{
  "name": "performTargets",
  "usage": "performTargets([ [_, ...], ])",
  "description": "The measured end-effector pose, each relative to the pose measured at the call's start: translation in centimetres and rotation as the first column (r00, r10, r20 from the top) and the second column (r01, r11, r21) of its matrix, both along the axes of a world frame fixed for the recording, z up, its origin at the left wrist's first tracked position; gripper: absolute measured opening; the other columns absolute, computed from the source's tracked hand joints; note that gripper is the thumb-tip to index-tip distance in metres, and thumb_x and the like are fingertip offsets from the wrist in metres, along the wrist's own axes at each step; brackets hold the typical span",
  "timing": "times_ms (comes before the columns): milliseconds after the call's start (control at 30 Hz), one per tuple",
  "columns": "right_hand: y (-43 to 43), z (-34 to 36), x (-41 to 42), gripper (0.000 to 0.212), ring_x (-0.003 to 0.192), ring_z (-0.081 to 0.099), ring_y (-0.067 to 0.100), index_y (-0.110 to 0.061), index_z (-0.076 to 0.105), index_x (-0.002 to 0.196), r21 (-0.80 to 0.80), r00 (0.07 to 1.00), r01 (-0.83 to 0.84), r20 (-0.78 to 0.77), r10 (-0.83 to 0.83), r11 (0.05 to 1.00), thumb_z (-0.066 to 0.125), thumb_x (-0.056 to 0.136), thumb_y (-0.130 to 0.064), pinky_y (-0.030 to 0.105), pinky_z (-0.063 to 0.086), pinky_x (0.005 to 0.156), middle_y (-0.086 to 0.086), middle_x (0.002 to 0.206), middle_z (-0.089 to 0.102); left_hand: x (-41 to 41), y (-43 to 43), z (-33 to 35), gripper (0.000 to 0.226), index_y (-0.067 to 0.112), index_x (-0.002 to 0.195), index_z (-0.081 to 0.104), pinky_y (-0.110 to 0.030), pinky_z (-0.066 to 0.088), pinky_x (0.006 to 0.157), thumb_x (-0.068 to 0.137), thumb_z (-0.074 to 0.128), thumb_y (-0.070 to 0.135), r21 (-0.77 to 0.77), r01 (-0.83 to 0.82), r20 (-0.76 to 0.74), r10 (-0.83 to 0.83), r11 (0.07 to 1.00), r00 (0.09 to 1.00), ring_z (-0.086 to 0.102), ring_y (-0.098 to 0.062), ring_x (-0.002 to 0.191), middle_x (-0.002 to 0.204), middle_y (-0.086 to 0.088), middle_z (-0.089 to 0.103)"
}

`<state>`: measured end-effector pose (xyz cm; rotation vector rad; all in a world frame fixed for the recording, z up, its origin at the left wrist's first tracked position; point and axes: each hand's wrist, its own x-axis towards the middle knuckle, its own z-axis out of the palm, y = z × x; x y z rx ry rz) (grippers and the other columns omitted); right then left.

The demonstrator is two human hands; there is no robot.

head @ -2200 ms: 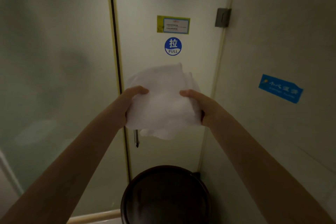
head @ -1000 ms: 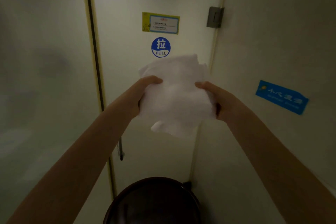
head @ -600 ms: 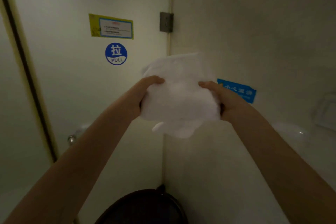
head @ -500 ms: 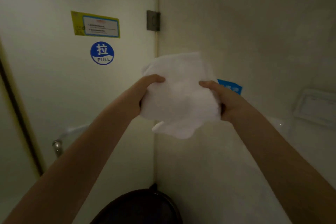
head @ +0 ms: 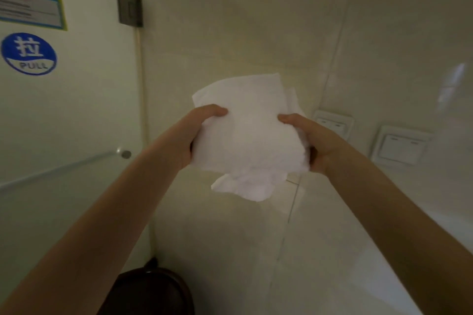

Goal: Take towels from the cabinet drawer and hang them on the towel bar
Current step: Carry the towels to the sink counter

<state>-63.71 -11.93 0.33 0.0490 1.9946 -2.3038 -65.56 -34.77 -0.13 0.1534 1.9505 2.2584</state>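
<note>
A folded white towel (head: pixel 245 135) is held up at chest height in front of a tiled wall. My left hand (head: pixel 194 133) grips its left edge, thumb on top. My right hand (head: pixel 304 140) grips its right edge the same way. A loose corner of the towel hangs below my hands. A glass bar (head: pixel 64 169) with a metal end cap runs across the glass door at the left, well to the left of the towel. The cabinet drawer is out of view.
The glass door (head: pixel 76 110) at the left carries a blue PULL sticker (head: pixel 28 54), a yellow-edged notice (head: pixel 30 9) and a metal hinge (head: pixel 129 9). Two white wall switches (head: pixel 398 146) sit right of the towel. A dark round bin (head: pixel 151 291) stands below.
My view has swung to the right: the door and its stickers slid left and the wall switches came into sight. Both hands keep the same grip on the towel.
</note>
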Motion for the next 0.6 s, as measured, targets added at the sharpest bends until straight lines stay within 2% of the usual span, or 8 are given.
performTargets([
  [100,2.2,-0.1,0.8,0.051,0.081,0.071,0.024,-0.017,0.071,0.096,0.011,0.999,0.051,0.004,-0.051,0.999,0.081,0.048,-0.034,0.032,0.055,0.066,0.006,0.092,0.074,-0.2,2.4,0.0,0.024,0.019,0.088,0.069,-0.033,0.055,0.068,0.073,0.07,0.038,0.0,0.029,0.006,-0.029,1.0,1.0,0.069,-0.024,0.073,0.076,-0.003,0.073],
  [200,3.9,-0.2,1.4,0.05,0.077,0.072,0.024,-0.016,0.072,0.094,0.016,0.995,0.103,0.014,-0.104,0.994,0.08,0.048,-0.035,0.033,0.057,0.061,0.006,0.09,0.075,-0.4,4.3,0.0,0.022,0.018,0.088,0.069,-0.029,0.055,0.059,0.075,0.068,0.035,0.02,0.084,0.011,-0.084,0.996,0.996,0.068,-0.023,0.065,0.078,-0.005,0.072],
  [267,4.8,-0.2,1.9,0.053,0.079,0.073,0.025,-0.016,0.071,0.095,0.025,0.989,0.144,0.011,-0.144,0.989,0.081,0.047,-0.036,0.034,0.057,0.063,0.007,0.092,0.075,-0.7,5.3,-0.1,0.023,0.018,0.091,0.068,-0.03,0.056,0.058,0.075,0.069,0.034,0.038,0.133,0.012,-0.133,0.99,0.991,0.068,-0.023,0.066,0.081,-0.005,0.071],
  [433,5.5,0.0,2.8,0.06,0.079,0.073,0.025,-0.015,0.071,0.099,0.039,0.97,0.24,0.023,-0.241,0.97,0.083,0.044,-0.036,0.035,0.058,0.06,0.007,0.092,0.076,-1.9,6.3,-0.1,0.016,0.02,0.082,0.067,-0.029,0.055,0.055,0.072,0.073,0.032,0.082,0.176,-0.045,-0.173,0.981,0.984,0.07,-0.018,0.062,0.075,-0.001,0.073],
  [600,4.6,0.3,3.3,0.045,0.073,0.073,0.025,-0.016,0.073,0.087,0.034,0.95,0.313,0.003,-0.313,0.949,0.082,0.047,-0.036,0.037,0.059,0.058,0.007,0.086,0.076,-3.0,6.0,0.5,0.021,0.019,0.079,0.065,-0.029,0.055,0.053,0.068,0.077,0.031,0.091,0.235,-0.036,-0.232,0.968,0.972,0.069,-0.018,0.06,0.071,-0.001,0.071],
])
